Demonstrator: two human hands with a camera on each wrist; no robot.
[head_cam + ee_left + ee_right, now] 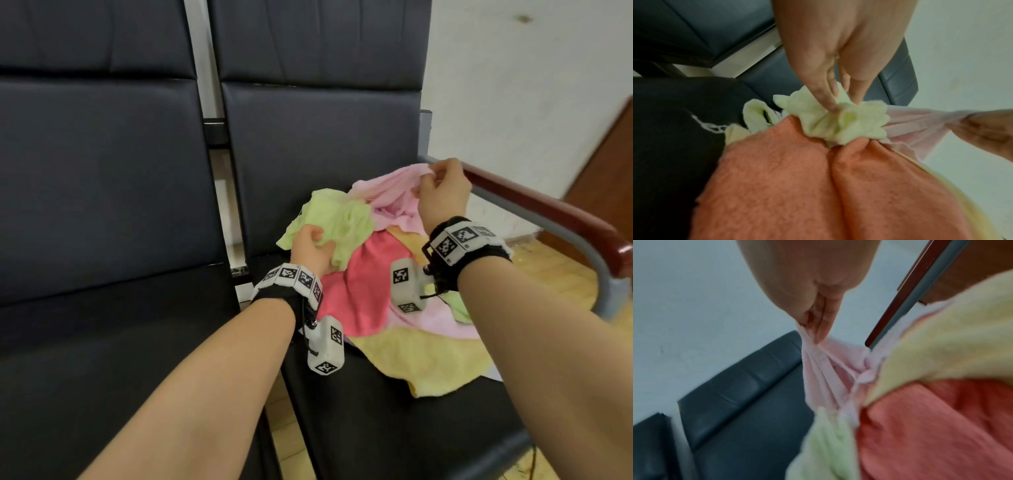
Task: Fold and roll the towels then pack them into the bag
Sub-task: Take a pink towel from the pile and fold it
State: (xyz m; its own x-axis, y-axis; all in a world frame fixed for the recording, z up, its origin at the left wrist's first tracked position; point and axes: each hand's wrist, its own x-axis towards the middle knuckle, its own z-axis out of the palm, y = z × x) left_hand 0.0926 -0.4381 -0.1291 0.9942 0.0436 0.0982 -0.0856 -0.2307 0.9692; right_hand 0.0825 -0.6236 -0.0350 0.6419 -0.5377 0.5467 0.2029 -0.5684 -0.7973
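Note:
A heap of towels lies on the dark chair seat [394, 428]. My left hand [313, 246] grips the crumpled light green towel [335, 219] at the heap's left; in the left wrist view its fingers [830, 97] press into the green towel [840, 123]. My right hand [442, 192] pinches a corner of the pale pink towel [394, 195] and holds it up near the armrest; the pink towel [822, 369] hangs stretched from that pinch in the right wrist view. A coral red towel [363, 284] and a yellow towel [421, 359] lie underneath. No bag is in view.
A red-topped grey armrest [548, 212] curves along the seat's right side, close to my right hand. A second dark seat [102, 308] stands on the left, with a gap between the two. A white wall [531, 68] and a wooden floor [548, 274] lie beyond.

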